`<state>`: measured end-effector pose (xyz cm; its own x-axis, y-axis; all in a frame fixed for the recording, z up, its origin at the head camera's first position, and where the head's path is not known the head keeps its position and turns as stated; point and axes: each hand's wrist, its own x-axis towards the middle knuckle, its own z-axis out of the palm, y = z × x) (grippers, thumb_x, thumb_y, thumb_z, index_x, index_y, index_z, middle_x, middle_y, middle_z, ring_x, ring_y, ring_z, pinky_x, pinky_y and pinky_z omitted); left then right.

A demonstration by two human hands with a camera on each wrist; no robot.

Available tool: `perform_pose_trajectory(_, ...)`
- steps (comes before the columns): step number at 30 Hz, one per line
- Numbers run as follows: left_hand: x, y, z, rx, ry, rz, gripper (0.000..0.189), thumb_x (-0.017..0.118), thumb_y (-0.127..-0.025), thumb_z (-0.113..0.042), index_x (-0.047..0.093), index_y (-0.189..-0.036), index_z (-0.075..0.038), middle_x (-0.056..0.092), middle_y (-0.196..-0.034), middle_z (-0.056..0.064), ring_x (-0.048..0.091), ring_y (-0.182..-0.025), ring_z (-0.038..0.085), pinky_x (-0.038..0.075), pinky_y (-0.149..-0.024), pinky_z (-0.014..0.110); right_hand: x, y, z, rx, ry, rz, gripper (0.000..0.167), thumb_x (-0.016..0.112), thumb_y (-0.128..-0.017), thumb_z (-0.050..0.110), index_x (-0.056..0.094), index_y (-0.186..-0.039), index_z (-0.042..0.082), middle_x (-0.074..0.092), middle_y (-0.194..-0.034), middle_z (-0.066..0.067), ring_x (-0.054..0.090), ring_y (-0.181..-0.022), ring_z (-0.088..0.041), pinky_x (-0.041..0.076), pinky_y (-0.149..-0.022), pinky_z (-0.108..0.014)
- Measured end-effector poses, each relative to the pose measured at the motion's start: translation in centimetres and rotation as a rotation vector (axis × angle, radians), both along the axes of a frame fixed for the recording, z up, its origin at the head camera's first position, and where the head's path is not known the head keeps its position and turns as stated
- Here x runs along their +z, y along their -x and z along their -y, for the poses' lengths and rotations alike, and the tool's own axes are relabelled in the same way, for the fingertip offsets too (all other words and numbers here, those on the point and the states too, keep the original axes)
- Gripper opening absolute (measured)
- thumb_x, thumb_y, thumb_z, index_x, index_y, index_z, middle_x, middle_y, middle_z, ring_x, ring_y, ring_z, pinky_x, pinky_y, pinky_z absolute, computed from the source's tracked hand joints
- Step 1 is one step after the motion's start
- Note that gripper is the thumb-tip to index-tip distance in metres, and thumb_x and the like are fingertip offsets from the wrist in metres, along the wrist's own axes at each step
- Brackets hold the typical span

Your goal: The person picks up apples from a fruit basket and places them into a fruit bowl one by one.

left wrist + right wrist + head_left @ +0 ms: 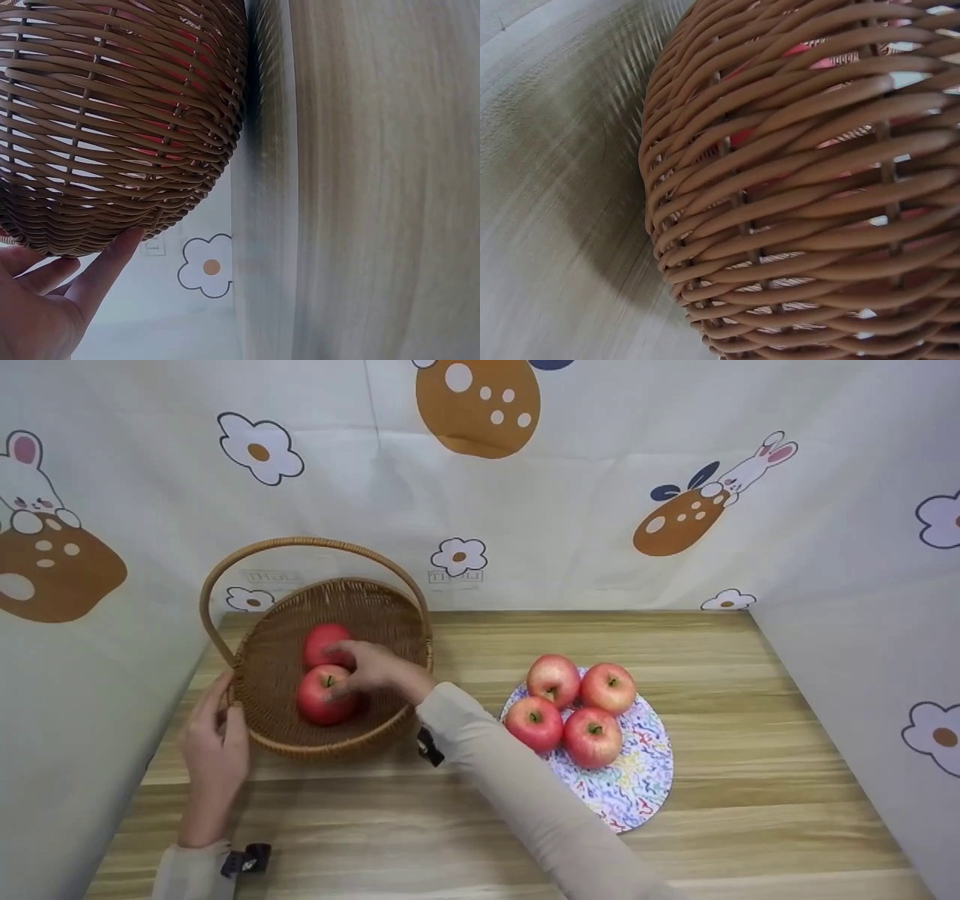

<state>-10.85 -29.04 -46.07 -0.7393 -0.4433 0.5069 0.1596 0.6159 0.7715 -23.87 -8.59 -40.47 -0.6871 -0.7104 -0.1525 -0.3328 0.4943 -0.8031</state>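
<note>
A brown wicker basket (341,748) with a tall arched handle stands at the left, two red apples inside. My right hand (371,666) reaches in over the rim and holds the nearer apple (319,701), with bent fingers behind its top and the thumb on its near side. Just behind lies the farther apple (324,639), partly covered by those fingers. At the basket's left rim, by the foot of the handle, my left hand (214,742) holds the basket. Its fingers touch the woven wall (112,165) in the left wrist view. The right wrist view shows only weave (802,187) and tabletop, no hand.
Right of the basket, several red apples (592,739) sit together on a round, colourfully patterned plate (637,787). My right sleeve (517,780) passes close along the plate's left side. Printed cloth walls (585,547) border the wood-grain table (750,750) at the back and sides.
</note>
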Motion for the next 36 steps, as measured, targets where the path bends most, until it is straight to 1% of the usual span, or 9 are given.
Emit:
perform_pose_trajectory(3, 0.0, 0.0, 0.0, 0.003, 0.001, -0.019, 0.046, 0.049, -0.097, 0.003, 0.065, -0.139, 0.004, 0.064, -0.144, 0.022, 0.060, -0.127, 0.033, 0.040, -0.088, 0.002, -0.2, 0.1, 0.0, 0.019, -0.004, -0.008, 0.076, 0.084, -0.089, 0.014, 0.049, -0.156, 0.005, 0.055, -0.158, -0.010, 0.048, -0.146, -0.018, 0.034, -0.115, -0.017)
perform_pose_trajectory(8, 0.0, 0.0, 0.0, 0.002, 0.008, -0.042, 0.046, 0.050, -0.096, 0.004, 0.067, -0.139, 0.003, 0.065, -0.142, 0.021, 0.061, -0.123, 0.015, 0.041, -0.087, 0.002, -0.4, 0.3, 0.2, 0.046, 0.002, 0.011, 0.075, 0.084, -0.090, 0.013, 0.050, -0.156, 0.005, 0.053, -0.159, -0.009, 0.045, -0.148, -0.018, 0.033, -0.118, -0.020)
perform_pose_trajectory(12, 0.0, 0.0, -0.1, -0.003, 0.016, -0.034, 0.046, 0.050, -0.096, 0.004, 0.065, -0.140, 0.003, 0.065, -0.144, 0.021, 0.066, -0.116, 0.025, 0.041, -0.086, 0.002, -0.6, 0.3, 0.3, 0.045, -0.018, 0.025, 0.074, 0.084, -0.090, 0.016, 0.051, -0.156, 0.008, 0.052, -0.160, -0.008, 0.045, -0.147, -0.016, 0.033, -0.116, -0.018)
perform_pose_trajectory(15, 0.0, 0.0, -0.1, -0.010, 0.012, -0.027, 0.046, 0.049, -0.098, 0.003, 0.065, -0.141, 0.003, 0.064, -0.145, 0.021, 0.065, -0.116, 0.033, 0.041, -0.086, 0.002, -0.7, 0.4, 0.4, 0.047, -0.027, 0.026, 0.074, 0.085, -0.089, 0.017, 0.052, -0.155, 0.009, 0.053, -0.159, -0.007, 0.046, -0.145, -0.015, 0.034, -0.113, -0.017)
perform_pose_trajectory(17, 0.0, -0.1, -0.2, -0.010, 0.008, -0.024, 0.045, 0.049, -0.098, 0.002, 0.064, -0.141, 0.003, 0.064, -0.145, 0.021, 0.064, -0.118, 0.027, 0.041, -0.087, 0.003, -0.8, 0.4, 0.4, 0.052, -0.031, 0.026, 0.075, 0.086, -0.088, 0.018, 0.052, -0.155, 0.009, 0.054, -0.158, -0.007, 0.047, -0.144, -0.014, 0.034, -0.112, -0.017)
perform_pose_trajectory(20, 0.1, -0.1, -0.2, -0.016, 0.000, -0.021, 0.045, 0.048, -0.099, 0.001, 0.065, -0.141, 0.003, 0.063, -0.145, 0.021, 0.062, -0.122, 0.024, 0.042, -0.087, 0.004, -0.9, 0.3, 0.5, 0.066, -0.036, 0.022, 0.076, 0.087, -0.087, 0.018, 0.053, -0.154, 0.009, 0.056, -0.155, -0.008, 0.050, -0.140, -0.014, 0.036, -0.109, -0.016)
perform_pose_trajectory(25, 0.2, -0.2, -0.3, -0.025, -0.009, -0.009, 0.045, 0.048, -0.099, 0.001, 0.064, -0.141, 0.005, 0.062, -0.147, 0.022, 0.061, -0.125, 0.037, 0.041, -0.089, 0.002, -1.0, 0.2, 0.7, 0.062, -0.037, 0.033, 0.077, 0.090, -0.084, 0.015, 0.055, -0.152, 0.008, 0.059, -0.151, -0.009, 0.053, -0.134, -0.014, 0.038, -0.105, -0.015)
perform_pose_trajectory(32, 0.2, -0.2, -0.2, -0.032, -0.007, -0.008, 0.045, 0.049, -0.098, 0.003, 0.062, -0.141, 0.007, 0.061, -0.147, 0.025, 0.060, -0.128, 0.041, 0.041, -0.089, 0.000, -1.1, 0.2, 1.0, 0.066, -0.105, -0.032, 0.073, 0.092, -0.083, 0.020, 0.060, -0.147, 0.012, 0.061, -0.147, -0.006, 0.055, -0.130, -0.015, 0.041, -0.103, -0.018)
perform_pose_trajectory(36, 0.3, -0.1, -0.2, -0.031, -0.007, -0.015, 0.045, 0.050, -0.097, 0.004, 0.062, -0.140, 0.008, 0.061, -0.146, 0.026, 0.060, -0.128, 0.042, 0.041, -0.089, 0.000, -1.3, 0.3, 1.2, 0.065, -0.109, -0.063, 0.070, 0.093, -0.082, 0.022, 0.063, -0.144, 0.013, 0.063, -0.145, -0.005, 0.056, -0.129, -0.014, 0.041, -0.103, -0.018)
